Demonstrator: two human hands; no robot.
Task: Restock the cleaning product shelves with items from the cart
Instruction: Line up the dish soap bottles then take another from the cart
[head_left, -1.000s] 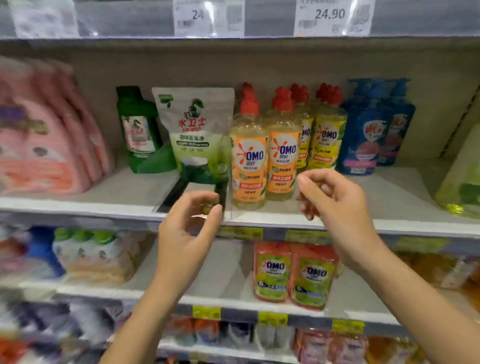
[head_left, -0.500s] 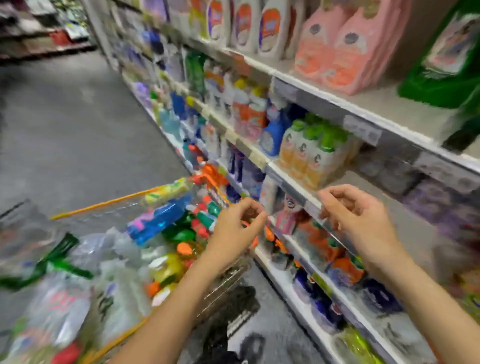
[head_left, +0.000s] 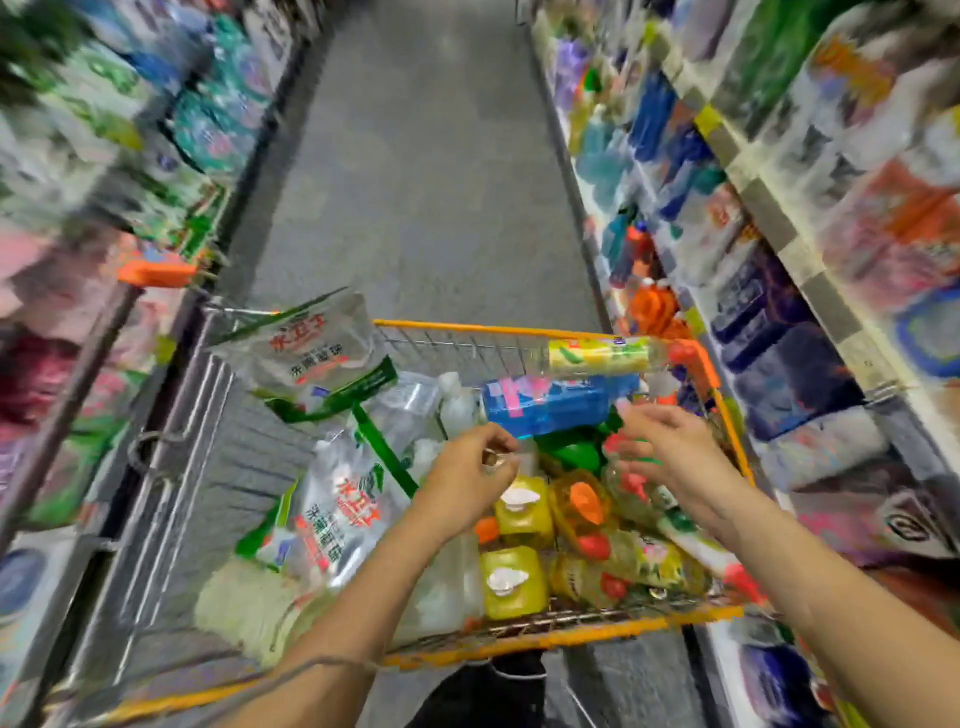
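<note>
Turned from shelves (head_left: 753, 197) to cart (head_left: 519, 328); hovered left grip (head_left: 467, 470) curled, contents unclear, right grip (head_left: 670, 452) loosely open toward 12 o'clock.

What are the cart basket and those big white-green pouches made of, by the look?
Cart basket: silvery metal wire, seen in the thin grid walls. Its orange rim is probably coated or plastic. Pouches: flexible glossy plastic film, partly translucent, going by the creases, slumped shape and glare.

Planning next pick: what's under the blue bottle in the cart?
A green plastic container shows beneath the blue rectangular bottle; the right hand hides whatever else lies below.
</note>
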